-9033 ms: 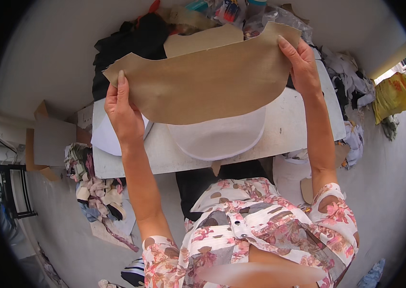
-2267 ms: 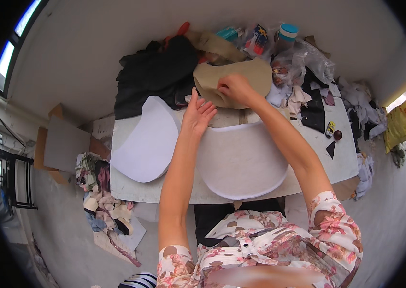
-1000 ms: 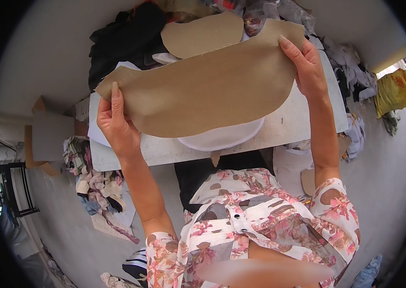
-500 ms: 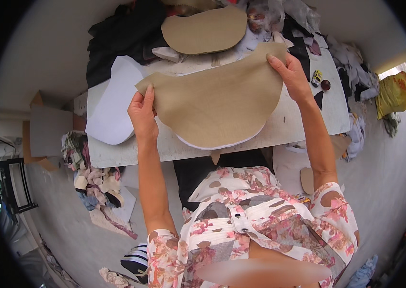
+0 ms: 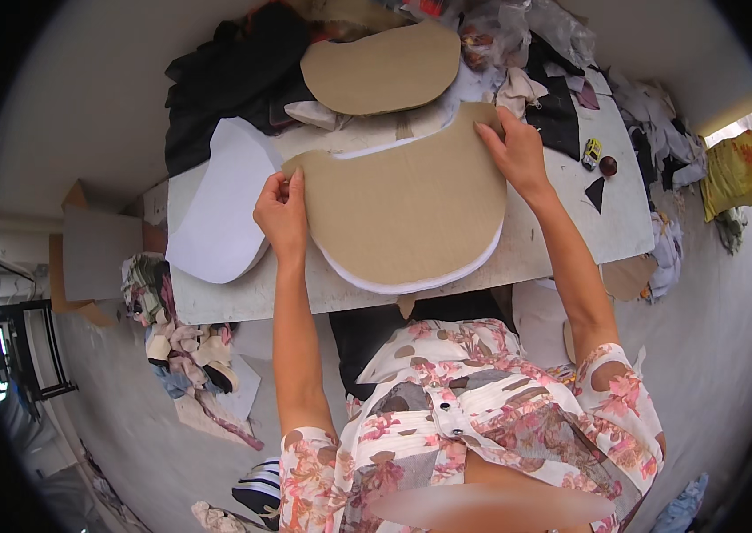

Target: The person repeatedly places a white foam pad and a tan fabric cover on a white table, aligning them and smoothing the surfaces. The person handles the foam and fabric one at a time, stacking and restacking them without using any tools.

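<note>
A tan, curved fabric piece spans between my two hands over a matching white piece, whose edge shows along the bottom curve and at the top notch. My left hand pinches the tan fabric's upper left corner between thumb and fingers. At its upper right corner, my right hand grips it the same way. Left of my left hand lies a stack of white curved pieces. Beyond the fabric sits a stack of similar tan pieces.
The pale table bears dark cloth at the far left and clear plastic bags at the back. A yellow toy car and a dark red ball are on the right. Fabric scraps hang beside the table's left edge.
Both hands have come down and closer together. The tan fabric has been lowered onto the white piece and lies flatter, with more white showing around its edge.
</note>
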A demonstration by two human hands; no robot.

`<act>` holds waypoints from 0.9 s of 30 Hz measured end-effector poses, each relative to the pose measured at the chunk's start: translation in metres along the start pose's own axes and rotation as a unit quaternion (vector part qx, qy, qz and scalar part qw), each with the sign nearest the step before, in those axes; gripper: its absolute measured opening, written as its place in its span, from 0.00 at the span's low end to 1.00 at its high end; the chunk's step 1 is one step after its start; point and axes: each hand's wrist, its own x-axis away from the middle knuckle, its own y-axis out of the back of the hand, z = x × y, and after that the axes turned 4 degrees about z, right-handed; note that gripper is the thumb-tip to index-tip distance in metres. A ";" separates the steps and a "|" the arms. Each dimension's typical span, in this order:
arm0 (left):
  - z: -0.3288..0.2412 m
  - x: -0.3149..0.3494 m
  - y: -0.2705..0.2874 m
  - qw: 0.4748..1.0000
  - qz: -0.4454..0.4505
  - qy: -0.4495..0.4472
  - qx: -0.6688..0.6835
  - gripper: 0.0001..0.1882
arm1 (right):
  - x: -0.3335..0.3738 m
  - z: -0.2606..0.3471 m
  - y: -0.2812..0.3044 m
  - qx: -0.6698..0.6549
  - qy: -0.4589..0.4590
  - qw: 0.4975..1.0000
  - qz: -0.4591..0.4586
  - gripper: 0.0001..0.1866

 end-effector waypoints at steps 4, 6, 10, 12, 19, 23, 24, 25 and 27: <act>-0.011 0.002 0.002 0.999 -0.001 0.003 -0.050 0.15 | 0.002 0.007 0.004 0.071 -0.003 0.997 0.004 0.16; -0.023 0.012 0.007 0.994 -0.012 0.010 -0.110 0.18 | 0.005 0.019 0.012 0.111 -0.013 0.994 0.003 0.19; -0.022 0.024 0.004 0.952 0.027 -0.244 -0.184 0.26 | 0.007 0.037 0.020 0.165 0.148 0.974 -0.034 0.30; -0.026 0.029 0.001 0.912 0.128 -0.278 -0.271 0.27 | 0.016 0.045 0.014 0.197 0.176 0.963 0.050 0.33; -0.013 0.030 -0.002 0.912 0.192 -0.225 -0.284 0.30 | 0.022 0.030 -0.015 0.184 0.142 0.961 0.147 0.33; -0.014 0.032 -0.004 0.921 0.187 -0.223 -0.260 0.31 | 0.020 0.034 -0.007 0.226 0.122 0.951 0.172 0.33; -0.012 0.031 -0.007 0.927 0.177 -0.229 -0.237 0.30 | 0.017 0.037 -0.005 0.250 0.119 0.946 0.168 0.33; -0.009 0.032 -0.007 0.933 0.168 -0.234 -0.216 0.30 | 0.011 0.053 -0.002 0.227 0.144 0.956 0.118 0.30; -0.005 0.037 -0.003 0.962 0.107 -0.217 -0.125 0.30 | -0.006 0.098 -0.003 0.133 0.217 0.967 0.010 0.17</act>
